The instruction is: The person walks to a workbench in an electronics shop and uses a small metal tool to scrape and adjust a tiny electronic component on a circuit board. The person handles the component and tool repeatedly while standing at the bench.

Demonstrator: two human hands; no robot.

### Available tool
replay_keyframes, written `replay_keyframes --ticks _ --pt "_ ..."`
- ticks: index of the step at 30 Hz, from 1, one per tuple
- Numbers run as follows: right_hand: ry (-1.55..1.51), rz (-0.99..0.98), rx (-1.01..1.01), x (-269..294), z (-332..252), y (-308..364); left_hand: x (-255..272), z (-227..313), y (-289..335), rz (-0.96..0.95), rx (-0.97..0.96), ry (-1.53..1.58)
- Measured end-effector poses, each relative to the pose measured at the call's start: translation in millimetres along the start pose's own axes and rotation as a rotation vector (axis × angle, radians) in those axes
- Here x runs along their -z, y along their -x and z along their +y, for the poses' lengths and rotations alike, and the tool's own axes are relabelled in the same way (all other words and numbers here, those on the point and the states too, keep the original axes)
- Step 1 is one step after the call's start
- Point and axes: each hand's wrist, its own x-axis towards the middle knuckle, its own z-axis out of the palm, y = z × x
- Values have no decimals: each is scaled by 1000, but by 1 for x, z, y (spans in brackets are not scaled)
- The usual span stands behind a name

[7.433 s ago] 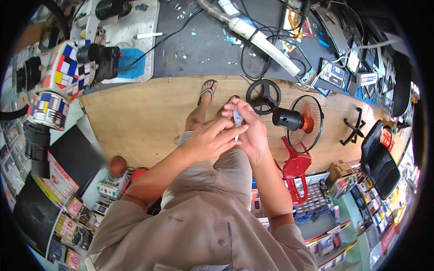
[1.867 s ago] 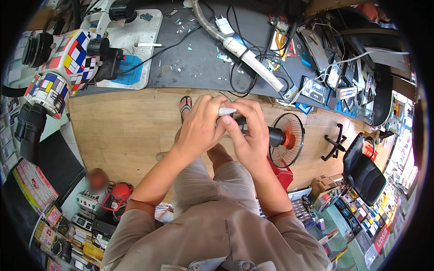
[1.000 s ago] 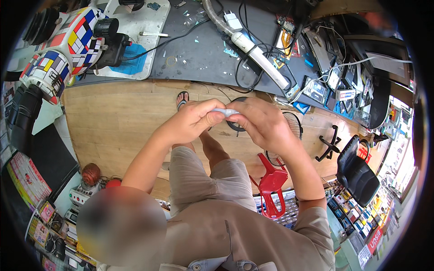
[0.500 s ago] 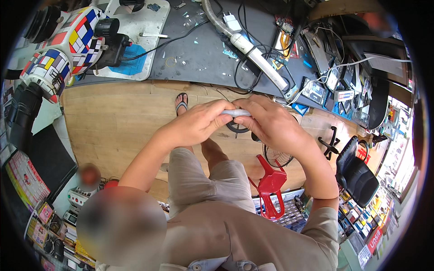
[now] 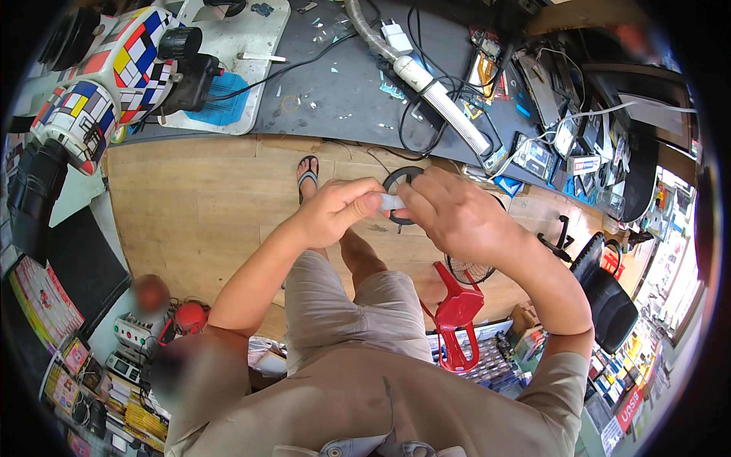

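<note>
White and small, a tube (image 5: 391, 202) is held by both hands, out over the floor (image 5: 190, 198) and in front of the desk (image 5: 335, 114). Its left end is pinched by the left hand (image 5: 343, 207), with the thumb pressed on it. Its right end is gripped by the right hand (image 5: 461, 213), and that end is hidden by the bent fingers. Only a short part of the tube can be seen, and it is held almost flat, from side to side. Just past the hands, a black ring (image 5: 403, 170) is partly covered by them. A fan (image 5: 467, 268) is mostly hidden by the right arm (image 5: 550, 282), and a red chair (image 5: 457, 308) is seen close to it. On the desk, a white bar (image 5: 442, 103) is joined to a bendy pipe (image 5: 368, 32), and a white plug (image 5: 394, 36) is placed beside them. To the left, a blue mat (image 5: 221, 103) is laid on a pale tray (image 5: 263, 46), and a microscope (image 5: 133, 65) is covered in bright squares.
</note>
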Motion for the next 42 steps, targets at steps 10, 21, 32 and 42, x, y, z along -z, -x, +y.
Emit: replay_keyframes --ticks 10,21,32,42 --pt "-42 109 65 16 -1 -5 5 -8 4 -131 183 591" --pt "-270 201 -52 6 -3 2 1 -4 0 -71 69 286" --pt "-120 121 92 20 -3 7 10 -13 -2 -222 187 584" --pt "-314 361 -224 0 5 2 15 -16 6 -42 37 270"
